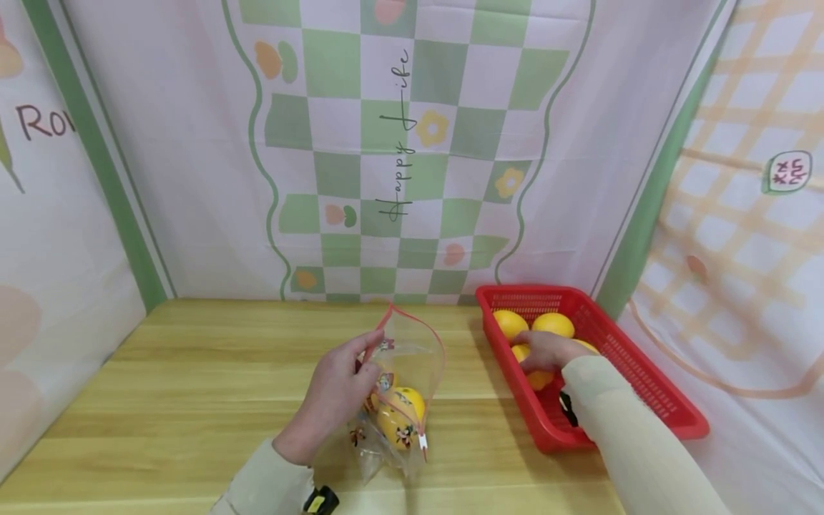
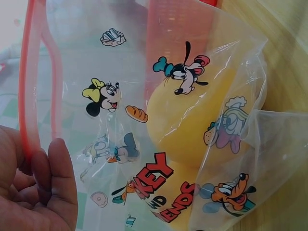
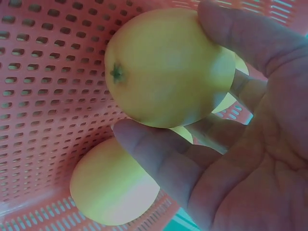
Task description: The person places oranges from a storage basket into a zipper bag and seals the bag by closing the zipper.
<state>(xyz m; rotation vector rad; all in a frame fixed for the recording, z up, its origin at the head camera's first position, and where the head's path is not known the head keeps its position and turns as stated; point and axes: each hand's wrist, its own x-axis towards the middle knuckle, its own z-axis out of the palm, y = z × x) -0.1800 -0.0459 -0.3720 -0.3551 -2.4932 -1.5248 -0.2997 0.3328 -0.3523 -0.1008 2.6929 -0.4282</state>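
My left hand pinches the pink-edged rim of a clear zip bag printed with cartoon characters. The bag's mouth gapes upward, and a white slider sits at its near end. Inside, yellow citrus fruits show through the plastic. On the right, my right hand reaches into a red basket. Its thumb and fingers curl round a yellow citrus fruit, whose green star-shaped stem end faces the right wrist camera. Another fruit lies just below those fingers.
More yellow fruits lie toward the far end of the basket. The wooden table stretches left of the bag. A checkered cloth hangs behind, and a plaid-printed cloth stands close along the basket's right side.
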